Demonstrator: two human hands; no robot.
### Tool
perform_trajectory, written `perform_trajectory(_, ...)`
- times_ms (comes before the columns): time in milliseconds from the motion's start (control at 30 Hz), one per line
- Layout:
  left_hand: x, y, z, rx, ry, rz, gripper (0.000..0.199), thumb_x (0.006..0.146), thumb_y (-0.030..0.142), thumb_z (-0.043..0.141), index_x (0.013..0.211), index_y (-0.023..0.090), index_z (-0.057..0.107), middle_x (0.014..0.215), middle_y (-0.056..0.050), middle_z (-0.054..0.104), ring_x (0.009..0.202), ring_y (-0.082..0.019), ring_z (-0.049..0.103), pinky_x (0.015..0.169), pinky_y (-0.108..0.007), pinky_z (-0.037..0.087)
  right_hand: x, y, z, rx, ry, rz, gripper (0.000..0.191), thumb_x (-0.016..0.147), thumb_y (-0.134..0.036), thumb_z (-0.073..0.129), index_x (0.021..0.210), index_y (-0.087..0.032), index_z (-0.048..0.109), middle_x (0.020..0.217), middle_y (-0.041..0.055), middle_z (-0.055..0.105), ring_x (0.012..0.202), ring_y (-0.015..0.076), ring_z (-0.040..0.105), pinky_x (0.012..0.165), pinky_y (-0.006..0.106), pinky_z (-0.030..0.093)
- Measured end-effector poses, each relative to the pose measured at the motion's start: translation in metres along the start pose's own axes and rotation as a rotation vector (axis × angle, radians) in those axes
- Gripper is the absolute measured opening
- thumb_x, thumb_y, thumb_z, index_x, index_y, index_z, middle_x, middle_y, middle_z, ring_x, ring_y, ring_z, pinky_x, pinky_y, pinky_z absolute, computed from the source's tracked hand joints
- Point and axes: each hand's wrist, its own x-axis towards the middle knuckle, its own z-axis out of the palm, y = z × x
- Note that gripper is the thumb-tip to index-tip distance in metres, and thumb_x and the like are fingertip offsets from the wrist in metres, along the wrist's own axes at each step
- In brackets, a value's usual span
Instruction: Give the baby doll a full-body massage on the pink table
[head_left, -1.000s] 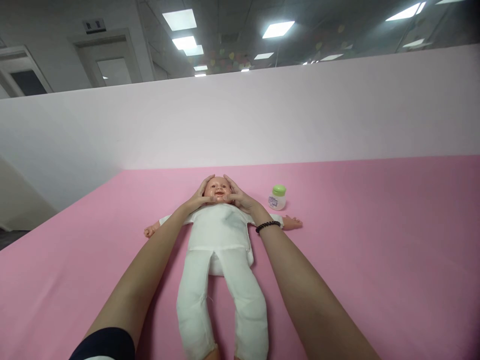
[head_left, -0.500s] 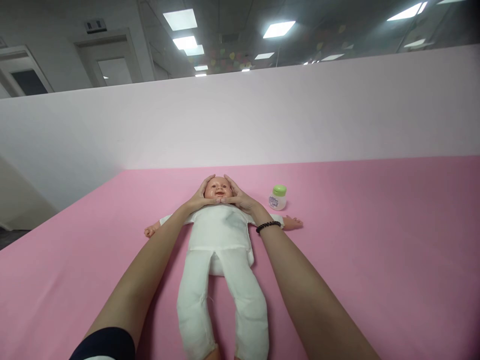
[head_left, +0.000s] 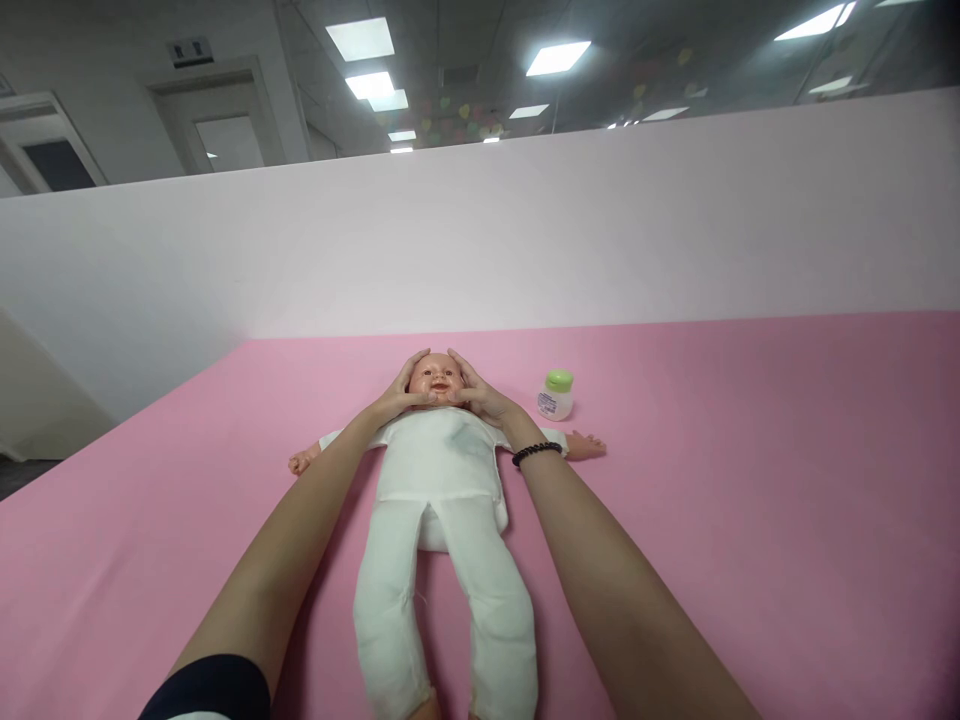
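1. The doll (head_left: 440, 460) lies face up on the pink worktop (head_left: 750, 450), head towards the far edge, legs towards the near edge, arms spread sideways.
2. The left hand (head_left: 397, 398) cups one side of its head, fingers curved up to the crown, thumb laid along the lower cheek.
3. The right hand (head_left: 486, 400) mirrors it opposite; the thumb tips sit apart beside the chin.
4. Both hands are spread wide between thumb and fingers, with the head between them; at this distance I cannot tell how firmly they press.
5. Both forearms reach from the near edge, flanking the doll; a dark bracelet (head_left: 536, 453) circles the right wrist.
6. A green-lidded jar (head_left: 556, 398) stands near the right hand, towards the far edge.
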Motion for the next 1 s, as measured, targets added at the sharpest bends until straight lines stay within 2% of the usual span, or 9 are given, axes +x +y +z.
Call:
perform_trajectory(267, -0.005, 0.007, 0.005, -0.025, -0.029, -0.013, 0.11, 0.067, 0.036, 0.091, 0.158, 0.031, 0.029, 0.16, -0.014, 0.038, 0.142, -0.038, 0.047, 0.117, -0.056, 0.041, -0.001, 0.003, -0.001, -0.092, -0.026, -0.04, 0.12, 0.065, -0.021, 0.089, 0.16, -0.042, 0.019, 0.168, 0.0038, 0.025, 0.145, 0.0267, 0.045, 0.116, 0.044, 0.046)
perform_trajectory(433, -0.007, 0.012, 0.009, 0.005, 0.005, -0.031, 0.111, 0.065, 0.037, 0.092, 0.157, 0.029, 0.029, 0.161, -0.015, 0.038, 0.142, -0.037, 0.047, 0.118, -0.053, 0.041, 0.0, 0.004, -0.002, -0.106, -0.025, -0.04, 0.122, 0.065, -0.022, 0.091, 0.16, -0.042, 0.018, 0.169, 0.004, 0.023, 0.146, 0.0266, 0.043, 0.116, 0.043, 0.045)
perform_trajectory(600, -0.008, 0.015, 0.01, 0.015, -0.012, -0.049, 0.112, 0.067, 0.039, 0.091, 0.158, 0.03, 0.026, 0.161, -0.015, 0.038, 0.142, -0.036, 0.049, 0.116, -0.052, 0.043, -0.001, 0.002, -0.001, -0.107, -0.031, -0.034, 0.122, 0.065, -0.023, 0.09, 0.16, -0.043, 0.017, 0.168, 0.0034, 0.023, 0.147, 0.0268, 0.042, 0.117, 0.043, 0.045)
perform_trajectory(800, -0.007, 0.014, 0.008, 0.042, -0.005, -0.033, 0.11, 0.067, 0.037, 0.09, 0.158, 0.03, 0.027, 0.162, -0.014, 0.037, 0.144, -0.037, 0.045, 0.118, -0.052, 0.041, -0.002, -0.001, 0.001, -0.088, -0.017, -0.016, 0.122, 0.064, -0.019, 0.089, 0.16, -0.042, 0.018, 0.167, 0.004, 0.025, 0.145, 0.0261, 0.044, 0.117, 0.043, 0.044)
perform_trajectory(1000, -0.002, 0.004, 0.002, 0.019, -0.025, -0.024, 0.11, 0.068, 0.035, 0.088, 0.16, 0.03, 0.026, 0.158, -0.013, 0.043, 0.144, -0.038, 0.044, 0.12, -0.053, 0.037, 0.0, 0.0, 0.0, -0.033, 0.009, 0.01, 0.117, 0.065, -0.013, 0.081, 0.16, -0.04, 0.019, 0.167, 0.0063, 0.025, 0.135, 0.0263, 0.055, 0.115, 0.044, 0.046)
